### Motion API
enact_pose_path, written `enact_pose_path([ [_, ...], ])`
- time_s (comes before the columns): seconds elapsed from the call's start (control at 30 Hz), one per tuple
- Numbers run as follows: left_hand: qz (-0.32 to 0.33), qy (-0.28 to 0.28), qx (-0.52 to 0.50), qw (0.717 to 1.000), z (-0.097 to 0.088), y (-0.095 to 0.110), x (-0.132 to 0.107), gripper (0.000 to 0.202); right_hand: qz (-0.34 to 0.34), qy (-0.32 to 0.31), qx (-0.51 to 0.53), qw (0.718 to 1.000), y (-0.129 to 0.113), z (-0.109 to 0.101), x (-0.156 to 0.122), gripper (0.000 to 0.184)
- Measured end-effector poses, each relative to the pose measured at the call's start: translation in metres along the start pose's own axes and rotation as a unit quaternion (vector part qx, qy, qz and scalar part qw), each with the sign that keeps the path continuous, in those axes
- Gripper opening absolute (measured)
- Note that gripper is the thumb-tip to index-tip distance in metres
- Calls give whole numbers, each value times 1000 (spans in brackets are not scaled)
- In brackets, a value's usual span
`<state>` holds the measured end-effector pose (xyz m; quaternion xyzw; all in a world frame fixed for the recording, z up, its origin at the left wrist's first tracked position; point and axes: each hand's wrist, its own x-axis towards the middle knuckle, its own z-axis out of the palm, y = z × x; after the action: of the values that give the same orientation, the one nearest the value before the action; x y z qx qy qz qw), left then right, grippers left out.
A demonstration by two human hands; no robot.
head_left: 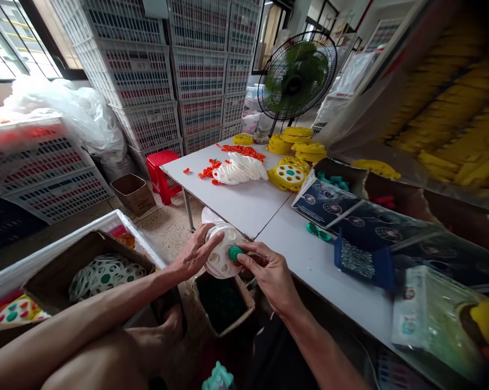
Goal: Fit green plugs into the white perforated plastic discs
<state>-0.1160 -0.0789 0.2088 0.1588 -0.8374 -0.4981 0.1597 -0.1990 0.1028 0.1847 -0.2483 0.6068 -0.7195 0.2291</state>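
Observation:
My left hand (199, 250) grips a stack of round white plastic discs (216, 261) with holes in them, held upright over the near edge of the table. Between the thumb and fingers of my right hand (269, 271) is a small green round cap (235, 252), at the middle of the front disc. Whether the cap is seated in the disc's centre, I cannot tell. Below the discs stands an open cardboard box (248, 310) with a dark inside. More white discs (106, 276), some with green centres, lie in a carton at my left.
On the white table (244, 208) lie white discs (240, 169), orange pieces (244, 151) and yellow round parts (289, 174). Partitioned cartons (350, 211), green caps (318, 232) and a blue tray of screws (356, 259) sit right. A fan (297, 76) and stacked crates (139, 70) stand behind.

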Motion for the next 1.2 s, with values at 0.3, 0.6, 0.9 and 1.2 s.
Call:
enact_pose_path([
  [0.3,60,15,56,997,0,1,0,47,22,58,-5,998,4,18,1,39],
  [0.6,74,13,45,996,-2,7,-4,39,24,86,-70,994,3,14,1,39],
  [0.9,20,16,16,1000,0,12,-5,29,-57,90,-165,981,11,4,4,60],
  [1.2,-15,-7,-21,1000,3,2,2,43,-132,97,-236,958,13,12,5,47],
])
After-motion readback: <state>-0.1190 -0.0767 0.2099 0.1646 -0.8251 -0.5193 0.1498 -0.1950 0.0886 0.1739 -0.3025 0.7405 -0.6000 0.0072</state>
